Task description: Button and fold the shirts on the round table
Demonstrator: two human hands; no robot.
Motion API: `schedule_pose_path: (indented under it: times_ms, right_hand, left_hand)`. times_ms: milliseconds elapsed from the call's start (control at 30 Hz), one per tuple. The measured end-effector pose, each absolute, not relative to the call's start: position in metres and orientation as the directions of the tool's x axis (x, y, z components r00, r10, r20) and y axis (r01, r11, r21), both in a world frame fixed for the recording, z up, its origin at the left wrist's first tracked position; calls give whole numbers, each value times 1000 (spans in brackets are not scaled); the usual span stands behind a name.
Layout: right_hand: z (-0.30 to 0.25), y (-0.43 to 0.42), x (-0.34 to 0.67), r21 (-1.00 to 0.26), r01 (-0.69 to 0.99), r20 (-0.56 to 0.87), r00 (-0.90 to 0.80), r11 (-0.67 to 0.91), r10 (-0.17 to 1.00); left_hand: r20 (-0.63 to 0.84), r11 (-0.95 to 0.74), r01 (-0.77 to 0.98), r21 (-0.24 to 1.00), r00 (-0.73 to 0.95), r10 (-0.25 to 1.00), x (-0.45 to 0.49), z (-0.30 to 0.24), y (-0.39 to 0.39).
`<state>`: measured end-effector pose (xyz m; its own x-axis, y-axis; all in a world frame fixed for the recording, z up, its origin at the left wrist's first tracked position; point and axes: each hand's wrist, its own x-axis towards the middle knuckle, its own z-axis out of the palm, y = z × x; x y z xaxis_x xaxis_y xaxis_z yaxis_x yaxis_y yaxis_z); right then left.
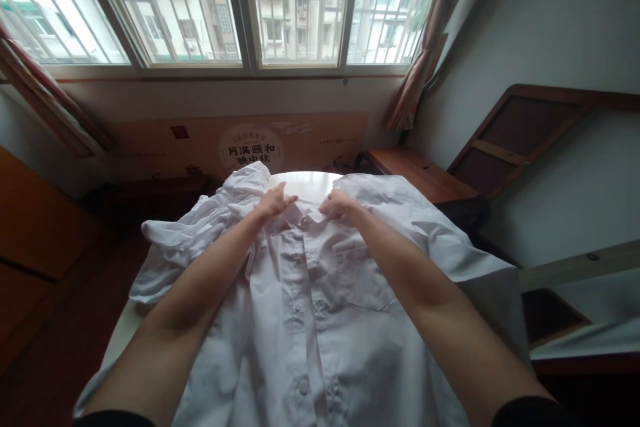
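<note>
A white button-up shirt (360,273) lies spread over a white table (305,183), its collar toward the window and its front placket running down the middle. At the left side of the collar, my left hand (278,201) has its thumb and index finger apart, with the other fingers down on the cloth. My right hand (340,203) is closed on the right side of the collar, fingers curled. A chest pocket shows below my right hand. On the left, the shirt's sleeve is bunched in folds.
Barred windows (300,7) with striped curtains fill the far wall, above a printed banner (310,137). A brown wooden desk (420,173) stands at the back right. An orange cabinet (40,227) is on the left.
</note>
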<state>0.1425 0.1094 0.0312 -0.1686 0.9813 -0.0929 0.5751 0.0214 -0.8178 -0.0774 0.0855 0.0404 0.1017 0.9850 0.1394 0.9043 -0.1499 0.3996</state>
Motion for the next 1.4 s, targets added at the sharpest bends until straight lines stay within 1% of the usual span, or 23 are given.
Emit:
schedule_pose_path:
  times_ms: [67, 133, 200, 233, 267, 300, 333, 367, 400, 467, 533, 600, 667, 700, 767, 800, 867, 933, 967, 1133, 1233, 1333, 1400]
  right_hand:
    - [34, 104, 148, -857, 513, -116, -286, 50, 951]
    - [42, 100, 158, -921, 370, -55, -433, 122, 900]
    - [53, 101, 168, -945, 258, 52, -496, 204, 867]
    - [58, 103, 172, -930, 272, 97, -466, 247, 879]
    - [61, 106, 175, -895, 340, 140, -404, 290, 904]
    - [63, 109, 175, -832, 449, 185, -330, 326, 926]
    - [63, 111, 174, -736, 580, 233, -266, 348, 936]
    - [60, 112, 171, -614, 709, 275, -221, 348, 936]
    - [56, 113, 166, -478, 814, 296, -203, 329, 933]
    - [42, 110, 155, -226, 931, 276, -220, 286, 936]
    - [28, 103, 143, -81, 961, 232, -239, 264, 943]
    - [17, 95, 134, -27, 966, 238, -243, 257, 940]
    - [13, 88, 126, -35, 966, 322, -232, 256, 918]
    - [13, 86, 122, -59, 962, 373, -227, 267, 900]
    - [14, 82, 113, -167, 938, 420, -211, 304, 883]
    - [13, 80, 109, -243, 920, 392, -197, 307, 899]
    - [9, 75, 100, -374, 890, 257, -172, 262, 951]
    - [2, 69, 93, -423, 883, 145, -155, 203, 977]
    - [-1, 65, 91, -421, 887, 132, -146, 189, 980]
    - [-10, 48, 83, -324, 930, 205, -110, 173, 973]
    - [-8, 44, 79, -269, 948, 197, -119, 170, 973]
    - [-8, 42, 75, -254, 953, 196, -119, 167, 973]
    - [-9, 40, 74, -276, 941, 177, -148, 193, 973]
  left_hand:
    - [40, -120, 868, 483, 115, 993, -81, 31, 97]
    - [54, -157, 806, 570, 154, 987, -86, 26, 100]
    - [90, -199, 682, 704, 192, 977, -89, 27, 98]
    - [105, -209, 593, 778, 205, 973, -90, 29, 98]
    - [122, -212, 505, 837, 207, 971, -91, 33, 97]
    - [140, -212, 447, 869, 190, 972, -91, 36, 96]
    - [160, -214, 446, 869, 156, 975, -90, 40, 96]
    - [184, -219, 510, 832, 119, 976, -88, 43, 95]
    - [204, -217, 623, 751, 93, 974, -85, 46, 93]
    - [226, -169, 858, 485, 63, 972, -77, 46, 87]
    - [257, -150, 968, 200, 96, 962, -68, 43, 78]
    - [317, -207, 978, 11, 193, 929, -61, 37, 67]
    - [362, -293, 953, -69, 298, 883, -56, 32, 59]
    - [365, -323, 944, -66, 324, 873, -55, 29, 58]
    - [315, -348, 937, 18, 325, 892, -55, 25, 57]
    - [267, -341, 937, 83, 308, 913, -55, 22, 58]
    - [177, -302, 933, 194, 270, 946, -55, 15, 60]
    - [142, -260, 936, 238, 231, 963, -54, 8, 60]
    - [145, -249, 939, 238, 219, 965, -53, 5, 60]
    - [153, -203, 946, 251, 168, 974, -49, -5, 55]
    - [148, -156, 948, 277, 118, 982, -47, -6, 54]
    - [121, -120, 947, 298, 87, 989, -45, -5, 55]
    - [105, -94, 945, 312, 64, 992, -43, -4, 55]
